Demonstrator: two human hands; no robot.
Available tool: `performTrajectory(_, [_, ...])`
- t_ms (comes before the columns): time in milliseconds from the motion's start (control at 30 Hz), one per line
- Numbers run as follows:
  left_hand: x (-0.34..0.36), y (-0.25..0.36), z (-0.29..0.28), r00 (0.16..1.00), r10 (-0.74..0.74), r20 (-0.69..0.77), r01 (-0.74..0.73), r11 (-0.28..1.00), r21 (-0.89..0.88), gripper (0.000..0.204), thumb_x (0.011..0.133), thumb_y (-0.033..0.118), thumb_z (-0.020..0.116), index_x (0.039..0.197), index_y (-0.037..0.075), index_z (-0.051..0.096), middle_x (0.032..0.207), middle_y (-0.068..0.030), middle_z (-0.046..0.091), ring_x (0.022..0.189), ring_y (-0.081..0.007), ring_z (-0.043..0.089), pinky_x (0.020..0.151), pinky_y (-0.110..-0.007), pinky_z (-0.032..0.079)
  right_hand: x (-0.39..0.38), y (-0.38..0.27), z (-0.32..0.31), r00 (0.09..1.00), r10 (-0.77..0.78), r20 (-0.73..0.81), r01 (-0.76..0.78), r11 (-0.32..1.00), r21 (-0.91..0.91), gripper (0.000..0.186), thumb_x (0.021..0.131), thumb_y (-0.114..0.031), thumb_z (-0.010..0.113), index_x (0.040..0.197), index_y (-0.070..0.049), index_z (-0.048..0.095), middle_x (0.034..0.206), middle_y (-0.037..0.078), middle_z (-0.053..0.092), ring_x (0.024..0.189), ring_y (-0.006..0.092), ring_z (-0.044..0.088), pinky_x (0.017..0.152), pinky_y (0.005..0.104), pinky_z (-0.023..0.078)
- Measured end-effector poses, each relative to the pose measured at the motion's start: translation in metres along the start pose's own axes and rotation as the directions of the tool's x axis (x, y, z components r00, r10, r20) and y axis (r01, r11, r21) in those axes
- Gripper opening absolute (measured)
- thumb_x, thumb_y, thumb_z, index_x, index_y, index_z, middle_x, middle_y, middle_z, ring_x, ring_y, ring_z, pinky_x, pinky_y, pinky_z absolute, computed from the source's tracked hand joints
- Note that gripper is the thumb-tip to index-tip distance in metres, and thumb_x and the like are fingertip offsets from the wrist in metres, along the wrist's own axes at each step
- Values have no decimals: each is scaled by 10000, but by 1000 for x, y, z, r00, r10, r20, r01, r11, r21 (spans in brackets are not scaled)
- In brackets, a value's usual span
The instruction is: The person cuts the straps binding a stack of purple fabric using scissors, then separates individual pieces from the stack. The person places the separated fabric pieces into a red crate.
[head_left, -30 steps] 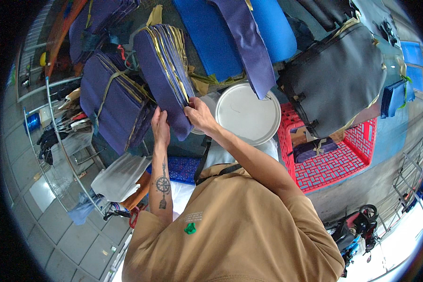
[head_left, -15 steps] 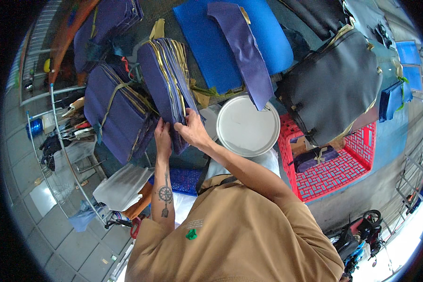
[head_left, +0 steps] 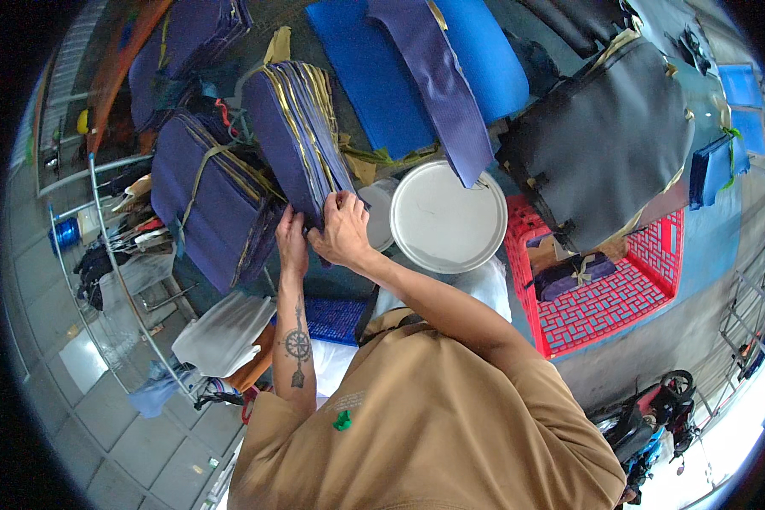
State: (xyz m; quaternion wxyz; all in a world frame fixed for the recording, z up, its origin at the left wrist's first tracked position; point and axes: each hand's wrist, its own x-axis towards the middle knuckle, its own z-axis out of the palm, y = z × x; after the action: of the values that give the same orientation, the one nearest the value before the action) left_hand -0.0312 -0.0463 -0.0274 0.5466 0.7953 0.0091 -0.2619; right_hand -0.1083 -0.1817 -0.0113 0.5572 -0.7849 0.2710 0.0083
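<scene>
A thick stack of purple panels (head_left: 279, 140) with yellowish edges stands in front of me, its near end between my hands. My left hand (head_left: 291, 244) has its fingers pressed together at the left side of that end. Over the right side my right hand (head_left: 343, 231) curls its fingers around the panel ends, the thumb toward my left hand. How many panels each hand grips is hidden. Left of this stack lies another purple bundle (head_left: 208, 191), tied with a yellowish strap. A long single purple piece (head_left: 438, 85) rests across a blue sheet (head_left: 340, 76) farther off.
A round white lid (head_left: 448, 219) is right of my hands. Beyond it are a pile of black sheets (head_left: 608, 144) and a red plastic basket (head_left: 599, 321) holding a dark purple bundle. Metal rails (head_left: 132, 289) run along the left. A motorbike (head_left: 654, 429) stands at lower right.
My right hand has shifted down along the stack's near end, its fingers curling farther over the panel ends. My left hand stays nearly in place. The view has tilted slightly.
</scene>
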Motion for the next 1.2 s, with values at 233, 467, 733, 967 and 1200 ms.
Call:
performTrajectory(233, [5,-6,-9,999,-17,30,17,1000,11,418,1047,151,432,1382,-80,528,1306,-143,635,1154,-207,599,1025,-335,443,-3,-12,1,999,21,43,-18,997,-81,832,747,-302,688,1364,184,413,1504,397,276,1353,550,326,1117,596,290])
performTrajectory(467, [-5,21,2,995,-64,75,69,995,-67,385,1046,175,450,1347,-35,568,1246,-123,651,1102,-183,618,964,-331,488,-4,-11,17,998,-54,13,54,996,-72,873,786,-305,644,1414,211,327,1507,396,276,1368,541,314,1137,594,265])
performTrajectory(733, [-8,25,2,999,-51,-14,51,998,-29,476,1030,223,516,1418,-53,520,1215,-85,662,1105,-175,607,970,-312,466,3,-14,-1,956,210,206,-258,933,249,880,743,-285,730,1398,148,332,1280,342,481,1233,523,486,1011,576,431])
performTrajectory(967, [3,15,-11,990,-138,-8,137,984,-110,593,1039,290,553,1486,-78,429,1404,-167,570,1280,-220,545,1060,-357,439,32,11,8,896,201,397,-431,612,663,554,737,-182,736,1178,124,601,1023,210,703,913,296,687,825,394,546])
performTrajectory(1200, [13,59,-29,956,-290,-40,277,940,-201,549,1040,479,522,1332,21,595,937,17,575,813,-92,514,812,-296,457,45,-5,-4,895,32,444,-380,575,724,464,755,-102,699,1165,92,601,993,174,685,882,246,662,778,381,545])
